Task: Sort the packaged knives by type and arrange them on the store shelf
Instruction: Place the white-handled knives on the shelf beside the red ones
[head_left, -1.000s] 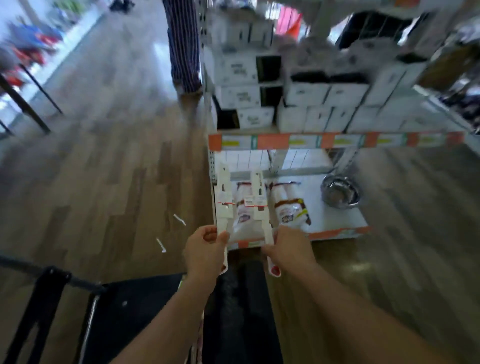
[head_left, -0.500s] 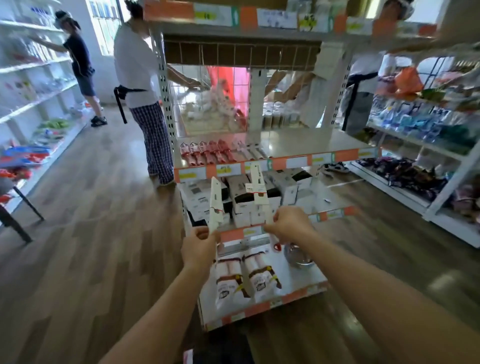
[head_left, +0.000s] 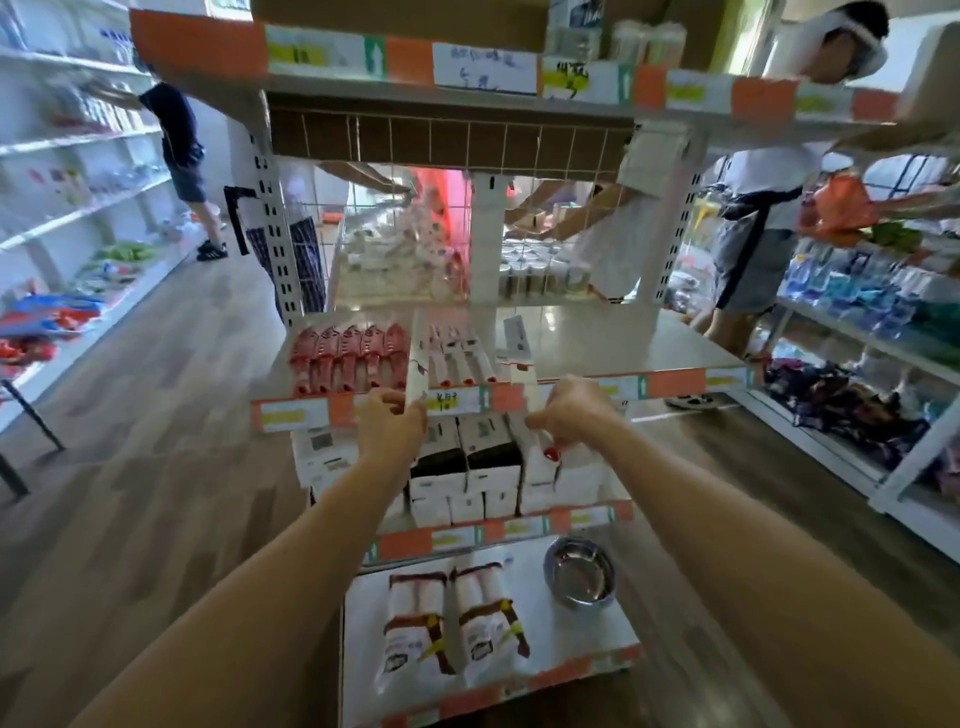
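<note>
My left hand (head_left: 393, 423) grips a white packaged knife (head_left: 417, 374) held upright at the front edge of the middle shelf (head_left: 623, 343). My right hand (head_left: 571, 410) grips a second white packaged knife (head_left: 521, 374), whose red handle end (head_left: 551, 454) hangs below my fingers. On that shelf lie a row of red packaged knives (head_left: 345, 356) at the left and a row of white packaged knives (head_left: 457, 351) beside them, just behind my hands. One more white package (head_left: 516, 335) lies further right.
White boxes (head_left: 467, 478) fill the shelf below. The bottom shelf (head_left: 363, 623) holds two bagged items (head_left: 452, 629) and a steel bowl (head_left: 579, 577). Several people stand around the rack, one close at its left (head_left: 291, 244), one at the right (head_left: 753, 249). Side shelving lines both aisles.
The view has risen from the bottom shelf to the middle shelf. Both hands have carried their packaged knives up and forward to that shelf's front edge.
</note>
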